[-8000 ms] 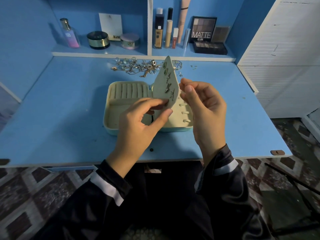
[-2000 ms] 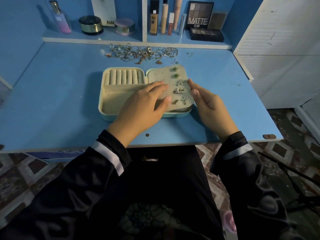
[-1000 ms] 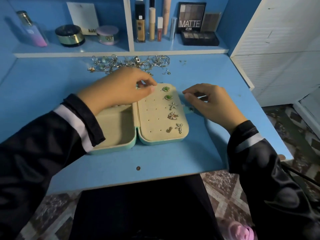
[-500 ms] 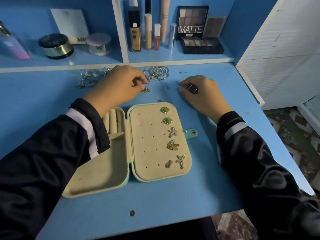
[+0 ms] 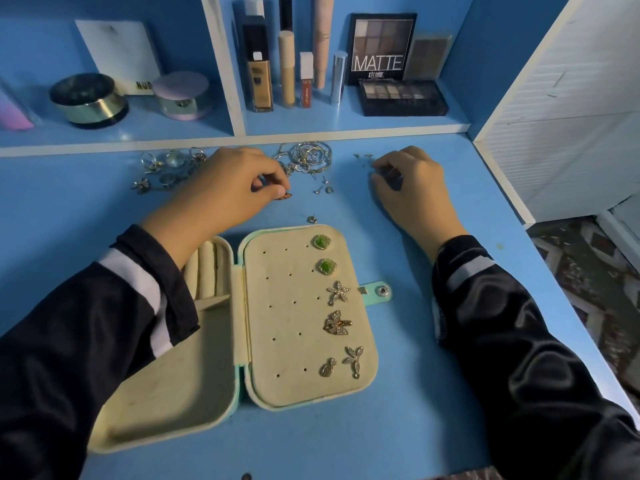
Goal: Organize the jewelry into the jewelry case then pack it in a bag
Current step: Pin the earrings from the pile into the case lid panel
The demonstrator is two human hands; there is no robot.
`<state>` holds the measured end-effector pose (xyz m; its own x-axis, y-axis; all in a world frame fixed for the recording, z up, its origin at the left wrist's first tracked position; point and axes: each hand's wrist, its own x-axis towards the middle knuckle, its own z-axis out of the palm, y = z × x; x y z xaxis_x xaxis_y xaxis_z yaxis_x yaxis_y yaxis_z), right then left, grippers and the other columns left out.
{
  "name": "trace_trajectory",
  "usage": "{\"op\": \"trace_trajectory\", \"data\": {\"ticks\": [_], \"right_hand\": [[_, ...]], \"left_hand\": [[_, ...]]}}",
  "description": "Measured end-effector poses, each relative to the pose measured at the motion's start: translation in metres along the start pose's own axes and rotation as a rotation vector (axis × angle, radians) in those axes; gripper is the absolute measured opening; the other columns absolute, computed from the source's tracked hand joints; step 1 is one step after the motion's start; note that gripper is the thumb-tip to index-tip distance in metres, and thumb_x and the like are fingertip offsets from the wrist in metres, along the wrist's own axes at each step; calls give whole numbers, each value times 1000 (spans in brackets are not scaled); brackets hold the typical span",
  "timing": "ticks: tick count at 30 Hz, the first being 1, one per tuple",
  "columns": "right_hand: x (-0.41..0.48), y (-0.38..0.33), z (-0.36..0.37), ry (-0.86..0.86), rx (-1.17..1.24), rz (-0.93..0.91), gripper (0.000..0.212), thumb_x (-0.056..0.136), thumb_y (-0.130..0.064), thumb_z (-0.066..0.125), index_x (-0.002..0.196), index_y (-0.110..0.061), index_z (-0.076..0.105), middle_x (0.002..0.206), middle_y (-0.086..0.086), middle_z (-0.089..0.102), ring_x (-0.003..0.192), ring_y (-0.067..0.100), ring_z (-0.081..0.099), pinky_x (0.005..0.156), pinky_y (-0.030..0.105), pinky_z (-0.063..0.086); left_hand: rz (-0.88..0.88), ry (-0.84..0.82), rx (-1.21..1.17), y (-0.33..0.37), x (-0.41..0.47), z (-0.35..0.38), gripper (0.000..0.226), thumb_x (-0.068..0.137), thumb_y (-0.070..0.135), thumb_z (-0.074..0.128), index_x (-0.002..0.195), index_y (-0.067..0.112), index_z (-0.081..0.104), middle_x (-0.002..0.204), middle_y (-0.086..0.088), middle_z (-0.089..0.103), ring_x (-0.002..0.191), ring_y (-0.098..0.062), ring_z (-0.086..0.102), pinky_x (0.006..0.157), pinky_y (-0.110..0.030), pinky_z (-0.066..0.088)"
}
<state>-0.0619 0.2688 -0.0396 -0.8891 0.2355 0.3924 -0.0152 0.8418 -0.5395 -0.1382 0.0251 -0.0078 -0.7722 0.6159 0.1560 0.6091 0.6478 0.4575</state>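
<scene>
The mint jewelry case (image 5: 242, 386) lies open flat on the blue desk. Its cream earring panel (image 5: 287, 327) holds several earrings down its right side. Part of the ring-roll half (image 5: 207, 268) is hidden under my left sleeve. Beyond the case, my left hand (image 5: 225, 188) pinches a small gold earring (image 5: 286, 195) at the edge of the tangled jewelry pile (image 5: 308, 157). My right hand (image 5: 412, 192) rests on the desk with its fingers curled, fingertips beside tiny studs (image 5: 363, 156). Whether it holds one is hidden.
Loose rings (image 5: 166, 166) and studs (image 5: 323, 188) lie along the back of the desk. The shelf behind holds jars (image 5: 88, 100), bottles (image 5: 258, 71) and a MATTE palette (image 5: 381, 46). A white cabinet (image 5: 571, 116) borders the right side. The case's snap tab (image 5: 379, 291) sticks out rightward.
Both hands left the earring panel and reached back to the loose jewelry. My left fingers have closed on the gold earring. The view has moved closer over the desk.
</scene>
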Motion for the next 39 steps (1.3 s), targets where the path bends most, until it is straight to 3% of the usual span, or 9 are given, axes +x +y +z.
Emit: {"op": "trace_trajectory", "data": {"ticks": [11,20,24,27,30,35,39], "right_hand": [[21,15,-4,11,-18,20,16,88,-7,60,100,-5,71,89,3,56,75,15,48,68,-2,30],[41,12,3,-46,21,28,14,87,-7,62,95,-10,73,89,0,61,79,11,50,69,0,33],[41,14,2,-48,61,61,15,86,-6,62,96,-10,72,87,-2,58,72,5,47,69,1,35],[42,14,3,-58,72,66,15,86,-5,62,95,-10,72,86,-2,58,75,9,49,69,2,35],[42,15,3,-65,85,69,13,85,-5,62,93,-10,71,86,-2,58,70,1,47,68,2,35],[42,16,3,-69,85,65,12,85,-6,62,92,-9,71,86,-3,58,69,0,47,68,3,36],[42,16,3,-72,95,60,15,86,-5,62,96,-11,72,88,-2,57,69,-5,47,69,1,36]], "left_hand": [[68,3,67,1,1,3,6,91,16,67,93,17,72,97,1,63,79,-17,54,76,-31,42],[64,41,31,-1,2,4,6,92,13,65,93,12,71,97,5,56,81,-16,56,75,-27,39],[58,87,-2,1,2,4,7,92,12,64,96,12,70,93,6,59,77,-14,54,65,-7,35],[43,128,-49,3,2,2,8,93,14,65,97,12,71,91,8,62,74,-9,54,64,-6,36],[20,136,-100,3,1,2,7,93,15,64,98,15,70,90,9,64,72,5,55,67,1,35],[-7,139,-145,2,2,3,7,95,15,62,99,15,68,87,7,64,73,13,55,68,-1,37],[-6,121,-154,2,2,4,7,94,15,63,97,18,68,86,6,66,74,9,56,69,-5,40]]}}
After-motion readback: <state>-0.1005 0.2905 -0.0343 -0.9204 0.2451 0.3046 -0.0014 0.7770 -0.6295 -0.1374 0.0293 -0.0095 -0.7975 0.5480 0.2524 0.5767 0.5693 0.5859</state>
